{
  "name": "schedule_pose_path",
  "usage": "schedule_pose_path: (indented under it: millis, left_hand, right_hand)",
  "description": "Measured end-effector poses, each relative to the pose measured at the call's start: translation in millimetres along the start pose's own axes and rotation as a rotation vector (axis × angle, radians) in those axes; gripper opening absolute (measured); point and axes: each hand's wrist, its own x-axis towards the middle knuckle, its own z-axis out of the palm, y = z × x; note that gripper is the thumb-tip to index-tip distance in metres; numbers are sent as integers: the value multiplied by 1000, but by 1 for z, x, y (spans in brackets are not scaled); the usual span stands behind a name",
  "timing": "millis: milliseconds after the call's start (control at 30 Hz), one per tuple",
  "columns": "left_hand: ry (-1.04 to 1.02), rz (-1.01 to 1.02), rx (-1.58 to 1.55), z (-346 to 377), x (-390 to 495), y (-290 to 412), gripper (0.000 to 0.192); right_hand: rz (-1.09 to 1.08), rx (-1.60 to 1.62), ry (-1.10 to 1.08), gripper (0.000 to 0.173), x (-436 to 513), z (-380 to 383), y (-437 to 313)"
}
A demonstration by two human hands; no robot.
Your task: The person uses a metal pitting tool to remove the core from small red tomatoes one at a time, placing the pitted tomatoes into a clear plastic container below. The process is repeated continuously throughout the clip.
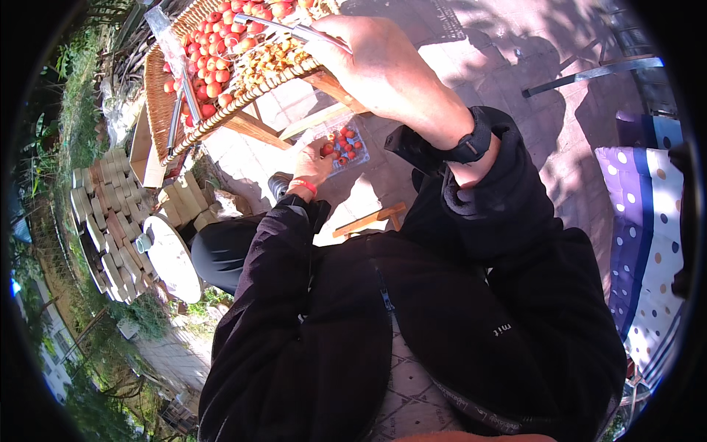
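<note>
My right hand (367, 61) holds a thin metal tool (301, 33) with a slim tip over the near edge of a wicker basket (259, 91). In the basket lie many small red fruits (210, 63) and, beside them, a heap of yellowish-brown pieces (270, 63). Below the basket, my left hand (312, 163) reaches down at the left side of a clear plastic container (359, 152) with small red fruits (345, 145) in it. Its fingers touch a red fruit (327, 149); whether they grip it I cannot tell.
Long metal tools (175, 121) and a plastic bag (165, 41) lie at the basket's left end. Wooden legs (251, 128) stand beneath it. Stacked bricks (113, 221) and a round white lid-like disc (171, 259) are left; a polka-dot cloth (643, 232) hangs right.
</note>
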Motion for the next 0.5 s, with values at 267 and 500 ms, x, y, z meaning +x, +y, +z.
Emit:
schedule_pose_path:
  millis: [267,500]
  left_hand:
    - [0,-297,-153,20,20,-100,31]
    - [20,-326,-312,21,15,-73,29]
  right_hand:
    - [159,174,-32,21,2,-6,-11]
    - [247,152,-56,20,1,-9,-11]
